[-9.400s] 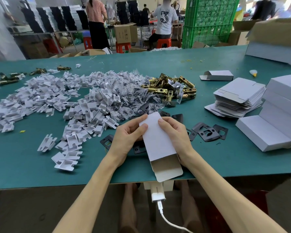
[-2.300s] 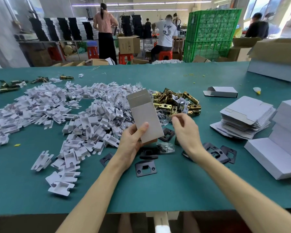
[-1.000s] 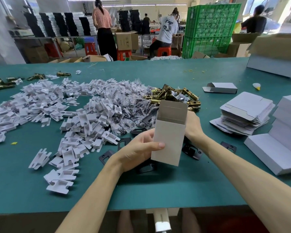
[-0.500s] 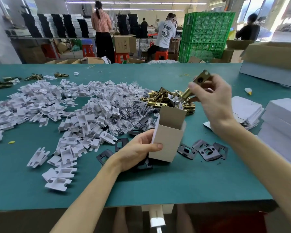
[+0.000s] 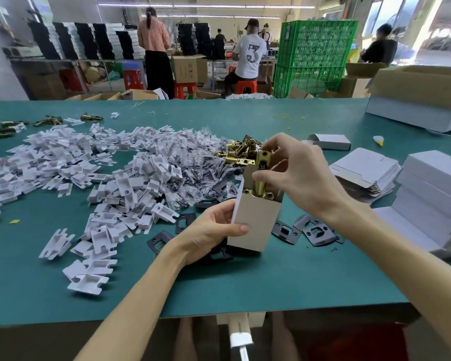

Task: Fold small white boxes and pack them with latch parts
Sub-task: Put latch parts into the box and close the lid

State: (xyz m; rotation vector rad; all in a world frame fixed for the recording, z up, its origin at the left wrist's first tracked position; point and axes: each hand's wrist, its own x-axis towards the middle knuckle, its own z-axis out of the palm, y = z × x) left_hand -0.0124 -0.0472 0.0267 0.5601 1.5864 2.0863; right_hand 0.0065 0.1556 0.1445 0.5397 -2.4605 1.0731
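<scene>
1. Holding the box (image 5: 255, 225) upright over the near middle of the bench (image 5: 219, 287), the left hand (image 5: 208, 233) grips it with the thumb across the near face. Whether the base touches the bench cannot be told.
2. The right hand (image 5: 297, 178) pinches a brass latch (image 5: 263, 160) between thumb and fingers. The latch stands partway inside the open top of the box, with its plate end above the rim.
3. The bench has a flat teal-green surface and runs the full width of the view.
4. White inserts (image 5: 89, 173) lie in a broad heap across the left half. Clear bags (image 5: 193, 175) lie at the heap's right edge.
5. A latch pile (image 5: 232, 152) sits just behind the box. More latches (image 5: 0, 128) lie at the far left.
6. Black plates (image 5: 310, 230) lie flat on the bench, right of the box and beneath the left hand.
7. On the right are flat blanks (image 5: 362, 173) in a stack, with folded boxes (image 5: 432, 183) stacked beside them. One small carton (image 5: 328, 142) lies alone behind them.
8. Behind the bench is a workshop: green crates (image 5: 315, 56) stacked high, red stools (image 5: 185, 88), brown cartons (image 5: 188, 67), racks of black and white packs (image 5: 89, 40) and several workers (image 5: 155, 48). Strip lights (image 5: 193, 6) run along the ceiling.
</scene>
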